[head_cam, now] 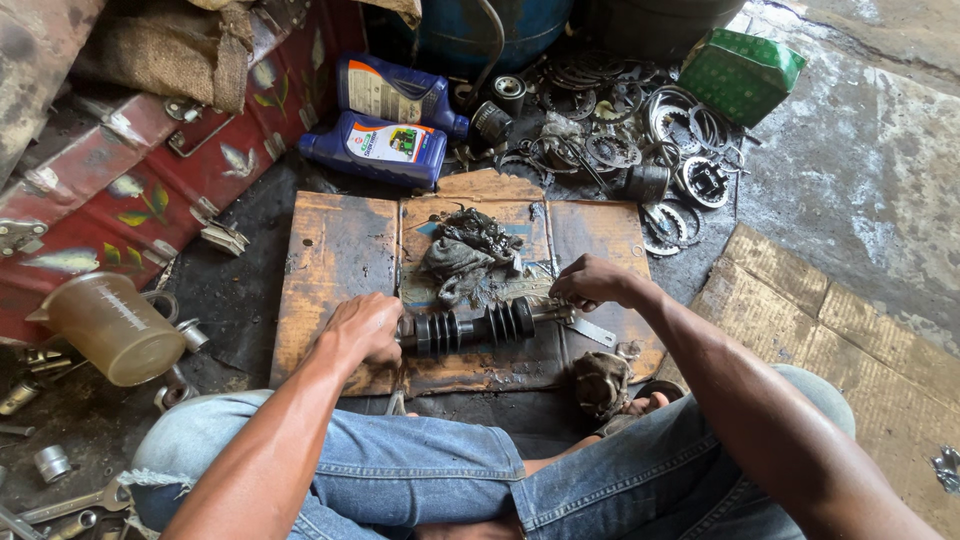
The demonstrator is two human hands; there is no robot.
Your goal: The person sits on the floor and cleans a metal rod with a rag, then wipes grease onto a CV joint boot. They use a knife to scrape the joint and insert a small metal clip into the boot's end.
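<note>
In the head view the left hand (362,328) is wrapped around one end of a black ribbed rubber boot on a greasy metal shaft (478,327) lying across a stained cardboard sheet (335,250), while the right hand (590,282) pinches a flat steel tool (588,328) at the other end; a firm left grip seems needed to keep the shaft from rolling. A translucent plastic measuring jug (110,328) lies tipped at left, its contents unclear, and two capped blue oil bottles (385,125) lie behind the cardboard.

Your left hand (362,328) curls closed, knuckles up, forearm reaching forward from your bent knee, while your right hand (592,282) pinches shut, wrist bent, arm stretched in from the right.
</note>
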